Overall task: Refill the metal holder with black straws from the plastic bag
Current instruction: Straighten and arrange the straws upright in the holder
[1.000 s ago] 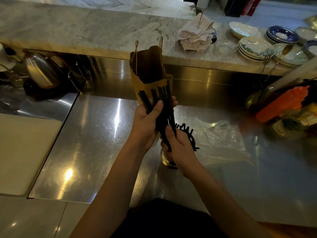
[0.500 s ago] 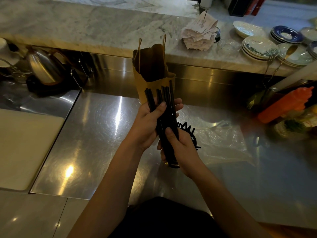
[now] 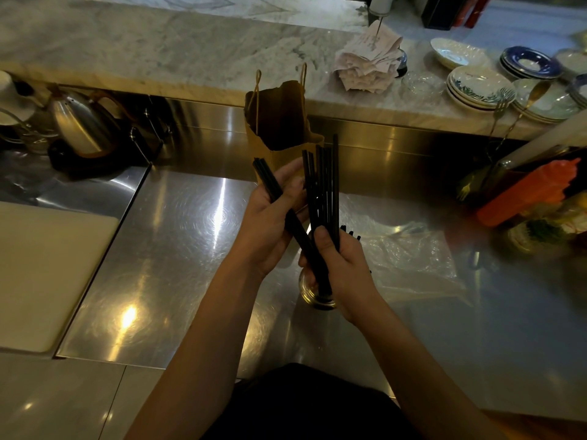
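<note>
My right hand [image 3: 341, 265] grips an upright bundle of black straws [image 3: 324, 188] above the steel counter. A smaller bunch of black straws [image 3: 270, 182] lies slanted across my left hand [image 3: 270, 217], held between its fingers and palm. Their lower ends cross under my right hand. The round metal holder [image 3: 313, 295] stands on the counter just below my right hand, mostly hidden by it; a few straw tips [image 3: 351, 233] stick out behind. The clear plastic bag [image 3: 409, 262] lies flat on the counter to the right of the holder.
A brown paper bag [image 3: 279, 122] stands open behind my hands. A steel kettle [image 3: 79, 125] sits at the left, a pale cutting board [image 3: 41, 274] at the near left. An orange squeeze bottle [image 3: 533, 192] leans at the right. Stacked plates [image 3: 479, 87] and paper slips [image 3: 368, 65] sit on the marble ledge.
The single bundle held by both hands has split: my left hand has drawn a few straws off to the left, while my right hand keeps the larger bundle upright.
</note>
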A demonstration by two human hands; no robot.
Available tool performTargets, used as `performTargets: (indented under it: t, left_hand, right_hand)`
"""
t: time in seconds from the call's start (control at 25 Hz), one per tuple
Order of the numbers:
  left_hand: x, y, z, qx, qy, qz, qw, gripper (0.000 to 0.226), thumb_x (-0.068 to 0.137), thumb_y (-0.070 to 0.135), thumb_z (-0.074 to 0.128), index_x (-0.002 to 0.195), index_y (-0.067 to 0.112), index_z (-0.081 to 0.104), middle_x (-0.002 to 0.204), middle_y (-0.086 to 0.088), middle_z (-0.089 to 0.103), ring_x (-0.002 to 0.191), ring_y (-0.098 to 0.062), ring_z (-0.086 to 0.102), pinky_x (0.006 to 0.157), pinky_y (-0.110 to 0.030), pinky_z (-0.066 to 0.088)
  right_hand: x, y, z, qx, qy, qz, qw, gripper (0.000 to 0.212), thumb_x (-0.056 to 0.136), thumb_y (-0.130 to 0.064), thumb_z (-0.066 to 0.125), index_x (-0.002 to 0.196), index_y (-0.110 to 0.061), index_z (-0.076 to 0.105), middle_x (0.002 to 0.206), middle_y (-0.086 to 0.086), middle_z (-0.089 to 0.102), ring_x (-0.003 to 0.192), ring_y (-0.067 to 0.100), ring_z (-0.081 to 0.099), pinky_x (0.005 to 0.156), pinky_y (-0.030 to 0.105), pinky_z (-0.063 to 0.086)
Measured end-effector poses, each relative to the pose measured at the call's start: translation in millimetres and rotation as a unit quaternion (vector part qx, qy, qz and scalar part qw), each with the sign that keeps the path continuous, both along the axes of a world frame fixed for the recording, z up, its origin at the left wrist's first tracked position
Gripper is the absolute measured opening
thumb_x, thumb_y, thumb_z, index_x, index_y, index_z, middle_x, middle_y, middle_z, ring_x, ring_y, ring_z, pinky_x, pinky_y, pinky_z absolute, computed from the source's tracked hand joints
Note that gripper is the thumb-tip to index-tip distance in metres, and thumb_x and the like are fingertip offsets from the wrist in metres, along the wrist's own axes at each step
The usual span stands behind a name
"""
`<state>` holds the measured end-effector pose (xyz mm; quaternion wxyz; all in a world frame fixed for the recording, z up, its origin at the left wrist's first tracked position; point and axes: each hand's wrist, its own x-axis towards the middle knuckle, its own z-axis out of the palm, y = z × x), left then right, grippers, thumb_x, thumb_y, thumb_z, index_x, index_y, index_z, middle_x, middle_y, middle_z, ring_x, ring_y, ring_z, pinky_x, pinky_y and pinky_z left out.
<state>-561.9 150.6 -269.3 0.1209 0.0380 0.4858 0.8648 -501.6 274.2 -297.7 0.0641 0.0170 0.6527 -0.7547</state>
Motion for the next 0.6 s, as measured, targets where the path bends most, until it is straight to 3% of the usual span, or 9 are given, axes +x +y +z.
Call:
performTargets:
  t: [0.2, 0.44, 0.6]
  left_hand:
    - [2.6, 4.0, 2.8, -0.037, 0.035, 0.013, 0.999, 0.033, 0.104, 0.011, 0.04, 0.132, 0.001, 0.054, 0.115, -0.008, 0.072, 0.115, -0.024, 0.065, 0.093, -0.034, 0.054]
    - [5.8, 10.3, 6.1, -0.014, 0.072, 0.078, 0.994, 0.037, 0.103, 0.004, 0.04, 0.14, 0.007, 0.04, 0.109, -0.016, 0.071, 0.106, -0.027, 0.068, 0.082, -0.037, 0.057]
    - [6.7, 13.2, 5.9, -0.002, 0.065, 0.073, 0.995, 0.035, 0.104, 0.005, 0.037, 0.139, 0.01, 0.037, 0.111, -0.013, 0.071, 0.11, -0.031, 0.067, 0.09, -0.049, 0.054]
  right_hand:
    - [1.6, -1.0, -3.3, -0.002, 0.016, 0.041, 0.999, 0.027, 0.103, -0.031, 0.039, 0.096, -0.017, 0.061, 0.068, 0.002, 0.067, 0.044, 0.012, 0.057, 0.043, 0.023, 0.046]
    - [0.1, -1.3, -2.1, -0.016, 0.012, 0.051, 0.998, 0.027, 0.101, -0.035, 0.04, 0.095, -0.023, 0.063, 0.069, 0.003, 0.067, 0.04, 0.01, 0.054, 0.041, 0.021, 0.042]
    - [1.9, 0.1, -1.3, -0.072, -0.012, 0.064, 0.995, 0.028, 0.101, -0.036, 0.041, 0.095, -0.02, 0.064, 0.067, 0.002, 0.066, 0.039, 0.008, 0.05, 0.039, 0.019, 0.041]
